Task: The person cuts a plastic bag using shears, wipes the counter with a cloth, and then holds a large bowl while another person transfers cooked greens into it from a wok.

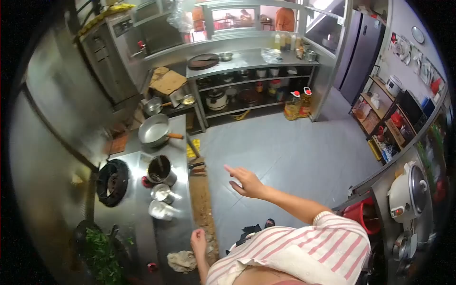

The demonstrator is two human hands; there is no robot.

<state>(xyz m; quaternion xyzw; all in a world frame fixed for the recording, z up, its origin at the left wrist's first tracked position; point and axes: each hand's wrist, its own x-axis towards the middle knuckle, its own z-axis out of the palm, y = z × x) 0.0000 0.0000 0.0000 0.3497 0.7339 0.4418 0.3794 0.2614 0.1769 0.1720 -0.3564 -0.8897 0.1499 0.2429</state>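
Note:
My right hand (247,183) is raised over the grey floor, right of the steel counter, with its fingers apart and nothing in it. Low beside the counter's edge, my left hand (199,241) has its fingers curled together, and I see nothing in them. A crumpled cloth (182,261) lies on the counter just left of that hand. Farther up the counter stand a white container (160,210), a small metal pot (162,193) and a tall pot of dark liquid (160,170). Leafy greens (102,254) fill a dark wok at the lower left.
A wooden-handled pan (155,130) rests at the counter's far end, and a black burner ring (113,183) is on the left. Oil bottles (293,105) stand on the floor by the back steel shelf (259,107). A rice cooker (407,194) and red bucket (362,214) are on the right.

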